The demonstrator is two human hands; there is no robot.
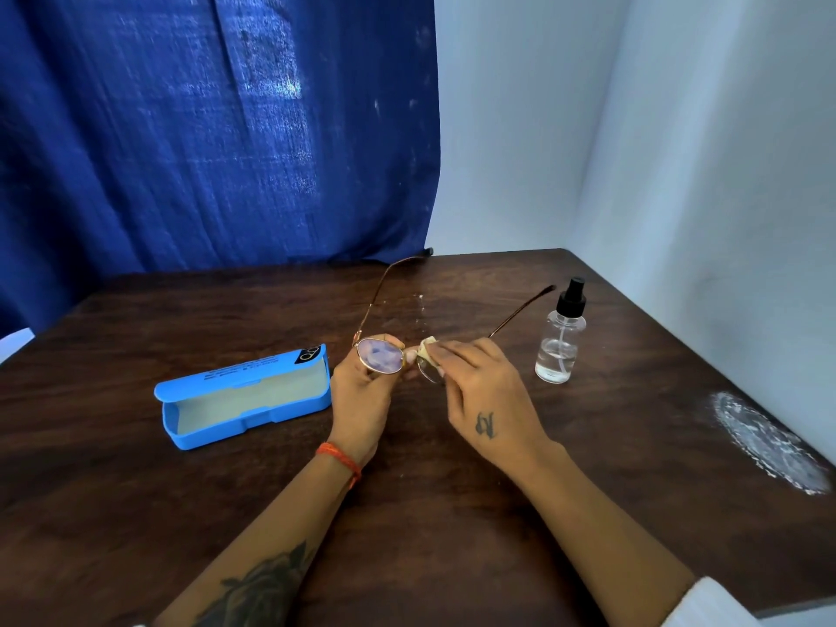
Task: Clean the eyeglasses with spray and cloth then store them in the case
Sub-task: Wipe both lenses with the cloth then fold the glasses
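Note:
Thin gold-framed eyeglasses (379, 358) are held above the middle of the dark wooden table (135, 513), their temples unfolded and pointing away from me. My left hand (362, 400) grips the frame around the left lens. My right hand (479, 391) pinches a small pale cloth (426, 347) against the right lens, which it mostly hides. The blue case (244, 395) lies open to the left of my hands, its pale lining showing. A clear spray bottle (560, 341) with a black pump stands upright to the right, about a third full.
A blue curtain (217, 129) hangs behind the table's far edge and white walls (701, 151) enclose the right corner. A white powdery smear (764, 441) marks the table near its right edge. A few droplets (418, 305) glisten on the wood beyond the glasses.

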